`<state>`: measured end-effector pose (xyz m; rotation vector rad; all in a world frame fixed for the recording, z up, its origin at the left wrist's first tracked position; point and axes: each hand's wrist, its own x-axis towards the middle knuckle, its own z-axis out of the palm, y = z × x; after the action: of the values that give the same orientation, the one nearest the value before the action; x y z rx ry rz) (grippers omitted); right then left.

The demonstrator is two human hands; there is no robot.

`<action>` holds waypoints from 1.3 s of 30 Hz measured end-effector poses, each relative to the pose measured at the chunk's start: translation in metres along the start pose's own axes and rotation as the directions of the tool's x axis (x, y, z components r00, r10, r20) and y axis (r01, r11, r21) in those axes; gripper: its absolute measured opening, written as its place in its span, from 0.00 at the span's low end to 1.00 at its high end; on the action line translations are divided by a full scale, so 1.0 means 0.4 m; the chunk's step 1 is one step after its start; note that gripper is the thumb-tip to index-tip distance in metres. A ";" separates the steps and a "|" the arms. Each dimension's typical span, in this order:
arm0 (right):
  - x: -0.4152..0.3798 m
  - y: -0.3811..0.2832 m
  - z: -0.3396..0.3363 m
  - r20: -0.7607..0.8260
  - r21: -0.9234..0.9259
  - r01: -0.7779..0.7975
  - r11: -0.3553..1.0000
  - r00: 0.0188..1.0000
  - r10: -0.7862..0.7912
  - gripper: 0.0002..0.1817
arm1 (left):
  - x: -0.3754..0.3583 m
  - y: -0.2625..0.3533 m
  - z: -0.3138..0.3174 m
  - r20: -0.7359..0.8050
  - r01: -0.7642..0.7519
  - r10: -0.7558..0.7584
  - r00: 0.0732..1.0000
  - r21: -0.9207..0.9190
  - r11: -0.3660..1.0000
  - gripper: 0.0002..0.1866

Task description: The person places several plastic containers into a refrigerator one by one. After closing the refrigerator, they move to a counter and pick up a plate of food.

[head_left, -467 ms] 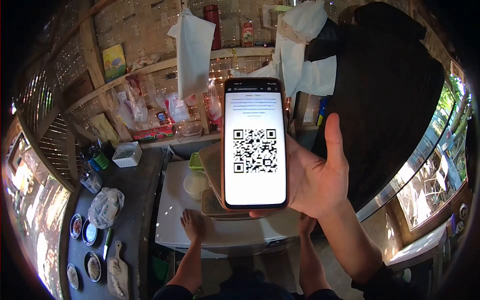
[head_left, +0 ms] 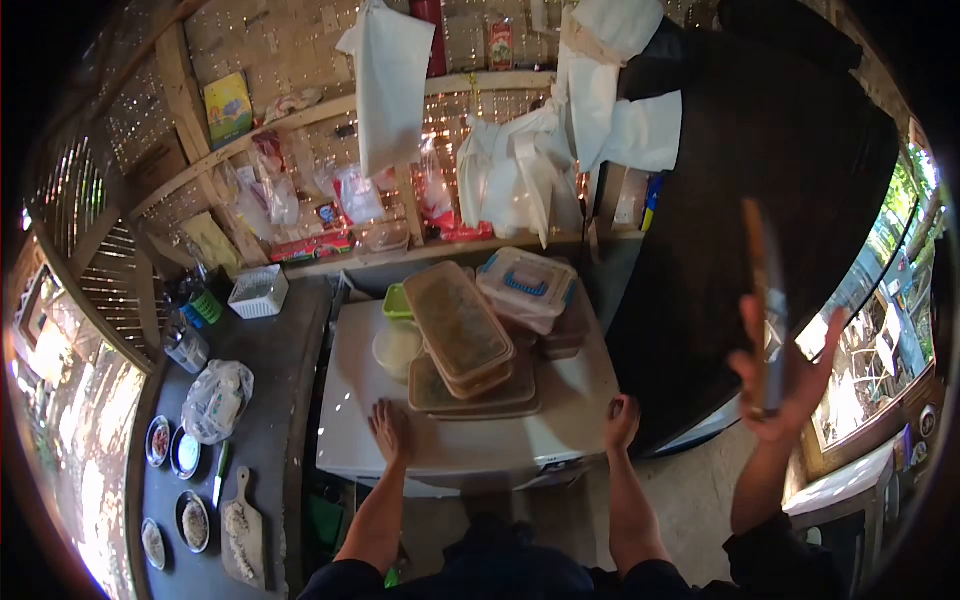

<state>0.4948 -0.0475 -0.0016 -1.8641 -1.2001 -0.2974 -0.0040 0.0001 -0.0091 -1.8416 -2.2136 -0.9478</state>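
My left hand [head_left: 390, 432] lies flat on the front of a white chest-like top [head_left: 470, 432], fingers apart and holding nothing. At the right corner of that top, my right hand [head_left: 621, 424] rests with its fingers curled closed; nothing shows in them. Between and beyond my hands are stacked brown-lidded plastic containers [head_left: 458, 325], a clear box with a blue handle [head_left: 527, 288], a round whitish tub [head_left: 397, 347] and a green container [head_left: 398, 301]. On the right, another person's hand [head_left: 785, 400] holds a phone [head_left: 764, 310], seen edge-on and blurred.
On the dark counter [head_left: 275, 400] at left are a knife [head_left: 221, 470], a cutting board [head_left: 243, 535], several small bowls, a plastic bag [head_left: 217, 402] and a white basket [head_left: 258, 292]. White bags [head_left: 390, 85] hang on the woven wall. A large dark cover [head_left: 740, 150] stands at right.
The other person's phone, showing a QR code before, has moved right and turned edge-on, uncovering the stacked containers. My right hand, mostly hidden before, now shows fully. My left hand stays on the white top.
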 end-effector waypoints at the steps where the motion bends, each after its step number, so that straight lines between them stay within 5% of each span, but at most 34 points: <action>1: -0.006 0.001 0.007 0.007 0.057 0.014 0.998 1.000 -0.014 0.07 | -0.007 -0.007 -0.010 0.011 0.008 -0.008 1.000 0.011 1.000 0.24; 3: 0.017 -0.054 -0.015 0.020 0.156 -0.011 0.988 1.000 0.008 0.07 | 0.012 0.000 -0.026 -0.100 0.082 -0.124 0.987 -0.346 0.935 0.17; 5: 0.048 -0.124 -0.021 0.047 0.218 -0.050 0.975 0.998 0.041 0.08 | 0.038 0.079 -0.105 -0.106 0.132 -0.200 0.974 -0.450 0.883 0.16; 7: 0.085 -0.259 -0.016 0.295 0.548 -0.282 0.788 0.946 0.133 0.15 | 0.077 0.165 -0.169 -0.099 0.123 -0.300 0.949 -0.759 0.639 0.19; 10: 0.145 -0.498 -0.047 0.447 0.691 -0.330 0.643 0.894 -0.022 0.25 | 0.139 0.317 -0.275 0.092 0.169 -0.183 0.979 -0.868 0.467 0.24; 15: 0.177 -0.710 -0.049 0.538 0.693 -0.361 0.624 0.835 -0.113 0.26 | 0.196 0.411 -0.265 0.280 0.275 -0.078 0.957 -0.786 0.554 0.31; 17: 0.173 -0.749 -0.058 0.640 0.556 -0.324 0.765 0.755 -0.145 0.25 | 0.212 0.436 -0.255 0.339 0.284 -0.006 0.941 -0.777 0.562 0.33; 20: 0.170 -0.778 -0.084 0.471 0.607 -0.112 0.787 0.848 -0.243 0.29 | 0.205 0.454 -0.269 0.429 0.394 -0.051 0.902 -0.768 0.506 0.38; 23: 0.182 -0.784 -0.112 0.559 0.647 -0.251 0.720 0.798 -0.224 0.29 | 0.202 0.416 -0.214 0.358 0.282 0.044 0.933 -0.802 0.527 0.38; 25: 0.167 -0.812 -0.155 0.533 0.645 -0.299 0.703 0.836 -0.134 0.26 | 0.201 0.428 -0.248 0.444 0.429 -0.014 0.896 -0.856 0.288 0.39; 27: 0.164 -0.812 -0.216 0.497 0.656 -0.326 0.681 0.866 -0.063 0.23 | 0.173 0.453 -0.303 0.459 0.435 0.058 0.886 -0.869 0.238 0.39; 29: 0.161 -0.791 -0.271 0.664 0.592 -0.467 0.657 0.745 -0.069 0.25 | 0.173 0.513 -0.383 0.459 0.433 0.122 0.880 -0.881 0.188 0.39; 32: 0.153 -0.741 -0.343 0.601 0.674 -0.455 0.581 0.796 -0.073 0.27 | 0.170 0.573 -0.435 0.446 0.500 0.234 0.864 -0.816 -0.290 0.36; 33: 0.154 -0.713 -0.365 0.564 0.706 -0.427 0.565 0.821 -0.085 0.27 | 0.165 0.594 -0.435 0.448 0.508 0.251 0.858 -0.812 -0.287 0.36; 35: 0.153 -0.650 -0.406 0.487 0.754 -0.331 0.567 0.862 -0.144 0.27 | 0.150 0.652 -0.463 0.659 0.671 0.167 0.733 -0.741 -0.022 0.33; 37: 0.156 -0.550 -0.442 0.438 0.774 -0.263 0.576 0.879 -0.187 0.26 | 0.105 0.679 -0.414 0.649 0.673 0.204 0.733 -0.736 -0.080 0.33; 39: 0.200 -0.402 -0.476 0.271 0.679 -0.206 0.705 0.962 0.020 0.25 | 0.058 0.725 -0.390 0.703 0.780 0.347 0.621 -0.597 -0.187 0.34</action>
<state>0.4484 -0.1203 0.2457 -1.2915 -1.1311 0.4405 0.2097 -0.0414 0.2388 -2.3908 -2.2042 -3.6418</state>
